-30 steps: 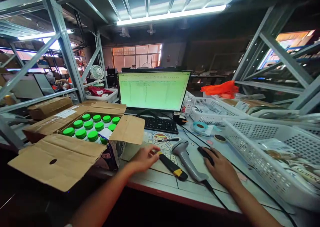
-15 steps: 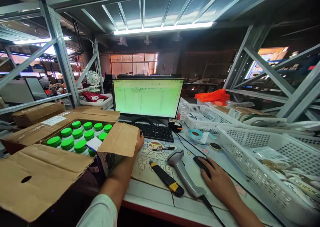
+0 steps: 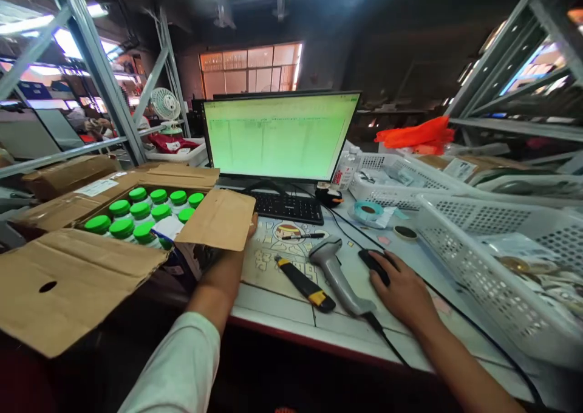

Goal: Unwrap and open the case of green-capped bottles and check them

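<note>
My right hand rests on a black computer mouse on the desk. My left hand reaches under the right flap of an open cardboard box and is mostly hidden by that flap. The box holds several white bottles with green caps. Between my hands lie a black and yellow utility knife and a grey barcode scanner. A monitor with a green spreadsheet stands behind a black keyboard.
White plastic baskets with packets fill the right side. A tape roll, a pen and a small bottle lie near the keyboard. Metal shelving frames stand on both sides. More cardboard boxes and a small fan sit at left.
My left hand left the utility knife and moved to the box's right flap. My right hand stayed on the mouse. The view tilted down and closer.
</note>
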`<state>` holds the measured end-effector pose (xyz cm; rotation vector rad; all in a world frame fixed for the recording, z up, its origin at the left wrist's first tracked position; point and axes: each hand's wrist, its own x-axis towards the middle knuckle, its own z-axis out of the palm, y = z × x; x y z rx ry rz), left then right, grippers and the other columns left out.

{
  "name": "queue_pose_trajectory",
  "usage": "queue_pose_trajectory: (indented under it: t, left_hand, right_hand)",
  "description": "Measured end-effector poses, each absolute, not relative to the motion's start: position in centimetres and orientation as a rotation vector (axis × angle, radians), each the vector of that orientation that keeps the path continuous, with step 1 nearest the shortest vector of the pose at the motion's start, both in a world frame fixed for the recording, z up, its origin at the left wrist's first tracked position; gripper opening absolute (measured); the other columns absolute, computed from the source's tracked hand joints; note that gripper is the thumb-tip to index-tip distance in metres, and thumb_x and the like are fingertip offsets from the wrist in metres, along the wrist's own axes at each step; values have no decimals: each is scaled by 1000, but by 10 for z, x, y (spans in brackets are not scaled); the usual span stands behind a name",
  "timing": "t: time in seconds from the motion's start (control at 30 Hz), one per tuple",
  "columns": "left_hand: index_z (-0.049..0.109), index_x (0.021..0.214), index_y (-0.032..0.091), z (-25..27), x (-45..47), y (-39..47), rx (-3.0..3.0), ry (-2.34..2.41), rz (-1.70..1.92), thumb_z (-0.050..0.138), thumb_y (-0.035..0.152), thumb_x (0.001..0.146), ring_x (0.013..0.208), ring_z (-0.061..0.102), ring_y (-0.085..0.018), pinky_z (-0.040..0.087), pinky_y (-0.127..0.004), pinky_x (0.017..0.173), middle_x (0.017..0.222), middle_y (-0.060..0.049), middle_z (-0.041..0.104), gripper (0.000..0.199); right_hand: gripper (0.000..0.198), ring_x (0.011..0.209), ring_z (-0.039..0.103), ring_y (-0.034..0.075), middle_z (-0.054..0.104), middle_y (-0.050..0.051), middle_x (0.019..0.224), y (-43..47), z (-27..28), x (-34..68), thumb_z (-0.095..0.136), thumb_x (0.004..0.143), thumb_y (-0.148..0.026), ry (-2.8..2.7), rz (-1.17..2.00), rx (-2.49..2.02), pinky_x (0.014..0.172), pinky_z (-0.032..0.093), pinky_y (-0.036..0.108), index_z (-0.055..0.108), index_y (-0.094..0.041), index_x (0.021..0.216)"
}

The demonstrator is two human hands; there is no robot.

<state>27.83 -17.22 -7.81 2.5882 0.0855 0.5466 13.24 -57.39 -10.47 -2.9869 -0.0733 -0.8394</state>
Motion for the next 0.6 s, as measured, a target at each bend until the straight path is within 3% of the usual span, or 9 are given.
queue_pose_trajectory:
  t: [0.1,0.2,0.43,0.6]
  left_hand:
    - [47,156,12,-83,277,-186,2678,-24,386,54,42,102,159,29,-41,25,-57,130,168,-22,38,63]
    - [50,155,22,-81,278,-212,2724,-293,263,58,53,99,162,24,-35,18,-53,133,172,-12,34,65]
    - [47,158,23,-68,283,-269,2739,-576,246,51,54,102,164,17,-34,6,-58,133,174,-11,30,64]
    - [52,154,21,-69,293,-284,2739,-616,223,50,56,102,162,20,-38,13,-62,132,172,-13,33,63]
  right_hand:
    - [51,125,64,36,58,17,148,-569,-102,130,44,102,-42,-26,-766,-2990,105,56,55,63,-23,146]
    - [52,124,63,37,57,17,150,-567,-101,128,45,101,-40,-9,-726,-2985,105,55,57,61,-23,148]
    - [51,129,61,36,55,17,152,-561,-96,123,44,101,-37,-19,-732,-2991,105,55,55,61,-22,147]
    - [51,129,60,35,55,17,152,-560,-93,122,41,102,-38,9,-696,-2998,105,54,53,61,-23,147]
